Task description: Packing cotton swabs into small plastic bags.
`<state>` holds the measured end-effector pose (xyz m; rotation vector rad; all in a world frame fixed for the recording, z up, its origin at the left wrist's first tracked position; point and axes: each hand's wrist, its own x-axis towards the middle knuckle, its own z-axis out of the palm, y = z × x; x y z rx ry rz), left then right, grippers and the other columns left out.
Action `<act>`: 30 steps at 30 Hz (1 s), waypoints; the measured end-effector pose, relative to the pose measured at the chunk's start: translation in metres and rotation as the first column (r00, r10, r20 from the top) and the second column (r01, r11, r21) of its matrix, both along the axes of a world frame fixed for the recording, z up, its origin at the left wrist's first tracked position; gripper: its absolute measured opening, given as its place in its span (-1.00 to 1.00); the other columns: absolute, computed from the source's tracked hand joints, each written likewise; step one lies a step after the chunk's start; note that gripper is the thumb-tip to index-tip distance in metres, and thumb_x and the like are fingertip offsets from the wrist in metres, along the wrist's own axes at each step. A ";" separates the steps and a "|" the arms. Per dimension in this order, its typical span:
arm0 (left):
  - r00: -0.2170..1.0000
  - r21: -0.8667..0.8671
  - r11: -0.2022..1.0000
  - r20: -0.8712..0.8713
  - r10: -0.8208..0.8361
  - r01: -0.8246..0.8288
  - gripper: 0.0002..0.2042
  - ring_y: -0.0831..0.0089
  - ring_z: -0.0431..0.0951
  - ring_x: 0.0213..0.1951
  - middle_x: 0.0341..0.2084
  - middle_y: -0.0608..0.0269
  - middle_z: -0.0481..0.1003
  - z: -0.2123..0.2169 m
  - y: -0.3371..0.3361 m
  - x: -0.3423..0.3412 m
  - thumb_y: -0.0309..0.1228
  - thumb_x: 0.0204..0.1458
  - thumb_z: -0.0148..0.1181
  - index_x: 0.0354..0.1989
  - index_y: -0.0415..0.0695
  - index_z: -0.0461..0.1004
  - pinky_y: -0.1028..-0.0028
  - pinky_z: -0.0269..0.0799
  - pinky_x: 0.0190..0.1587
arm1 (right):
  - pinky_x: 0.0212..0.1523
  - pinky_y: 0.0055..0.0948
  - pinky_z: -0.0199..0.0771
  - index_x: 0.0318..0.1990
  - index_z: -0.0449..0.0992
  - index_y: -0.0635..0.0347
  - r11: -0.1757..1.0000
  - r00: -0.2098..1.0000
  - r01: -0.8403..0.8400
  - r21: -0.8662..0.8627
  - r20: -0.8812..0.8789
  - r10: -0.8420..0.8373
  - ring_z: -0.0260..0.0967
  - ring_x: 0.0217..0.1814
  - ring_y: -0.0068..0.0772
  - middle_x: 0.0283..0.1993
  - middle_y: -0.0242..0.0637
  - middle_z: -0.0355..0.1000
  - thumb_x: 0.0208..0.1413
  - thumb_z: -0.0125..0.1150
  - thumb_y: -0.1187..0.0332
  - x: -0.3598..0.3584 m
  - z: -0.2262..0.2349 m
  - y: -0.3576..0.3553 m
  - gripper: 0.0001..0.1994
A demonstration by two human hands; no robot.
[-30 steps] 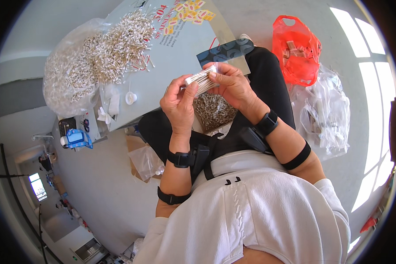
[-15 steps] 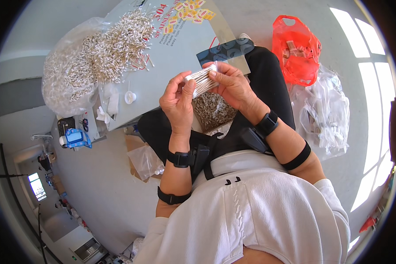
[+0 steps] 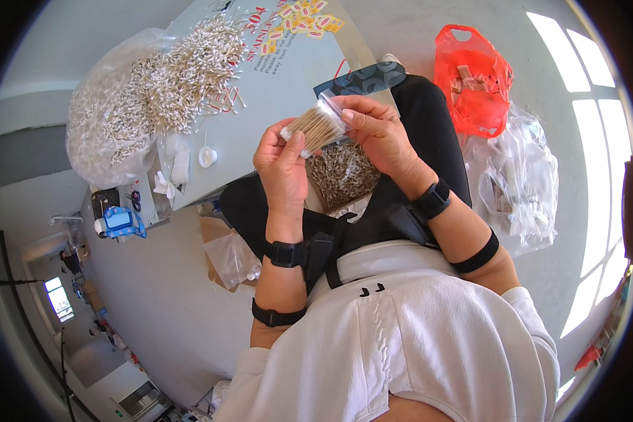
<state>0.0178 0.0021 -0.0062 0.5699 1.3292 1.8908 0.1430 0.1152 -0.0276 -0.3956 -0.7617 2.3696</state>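
A small clear zip bag of cotton swabs (image 3: 314, 129) is held up between my two hands, its swabs lying side by side with white tips at both ends. My left hand (image 3: 283, 151) grips the lower left end, thumb on the front. At the upper right, my right hand (image 3: 380, 126) pinches the bag near its zip edge. Below the hands, between my legs, a box of loose cotton swabs (image 3: 344, 172) is partly hidden by them. On the table to the left lies a big heap of loose cotton swabs (image 3: 190, 77), spilling from a large clear plastic bag (image 3: 84, 133).
Yellow and white labels (image 3: 306, 21) are scattered on the table's (image 3: 288, 84) far end. A small white round container (image 3: 207, 156) stands near its edge. A red plastic bag (image 3: 471, 77) and clear plastic bags (image 3: 517, 183) lie on the floor at right.
The swab bag has turned to show its swabs flat toward me, with its zip edge now visible at the top. My right hand has shifted slightly along the bag.
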 end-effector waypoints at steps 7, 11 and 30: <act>0.992 0.104 0.994 0.122 0.015 -0.027 -0.74 0.39 0.47 -0.15 -0.22 0.16 0.47 -0.004 0.000 -0.001 -0.56 0.01 0.16 -0.09 -0.26 0.38 0.37 0.41 -0.05 | -0.18 -0.62 0.33 -0.11 0.50 0.31 0.909 0.971 0.035 0.415 0.200 -0.128 0.30 -0.24 -0.66 -0.24 -0.37 0.48 -0.06 0.30 0.49 -0.002 0.006 -0.007 -0.70; 0.867 -0.070 0.998 -0.498 -0.026 -0.010 -0.74 0.46 0.46 -0.19 -0.22 0.25 0.48 0.013 0.002 -0.013 -0.57 -0.11 0.25 -0.18 -0.22 0.48 0.51 0.34 -0.08 | -0.25 -0.61 0.32 -0.15 0.51 0.29 0.860 0.968 0.056 0.507 0.185 -0.172 0.27 -0.31 -0.66 -0.27 -0.39 0.45 -0.05 0.27 0.53 -0.001 0.010 -0.006 -0.75; 0.523 -0.129 0.992 -0.846 -0.103 -0.012 -0.71 0.45 0.49 -0.35 -0.37 0.22 0.50 0.028 0.007 -0.003 -0.69 -0.27 0.30 -0.29 -0.21 0.50 0.54 0.44 -0.29 | -0.40 -0.58 0.33 -0.19 0.50 0.25 0.555 0.928 -0.001 0.832 0.208 -0.310 0.28 -0.45 -0.52 -0.33 -0.31 0.36 -0.14 0.23 0.62 0.007 0.024 -0.005 -0.72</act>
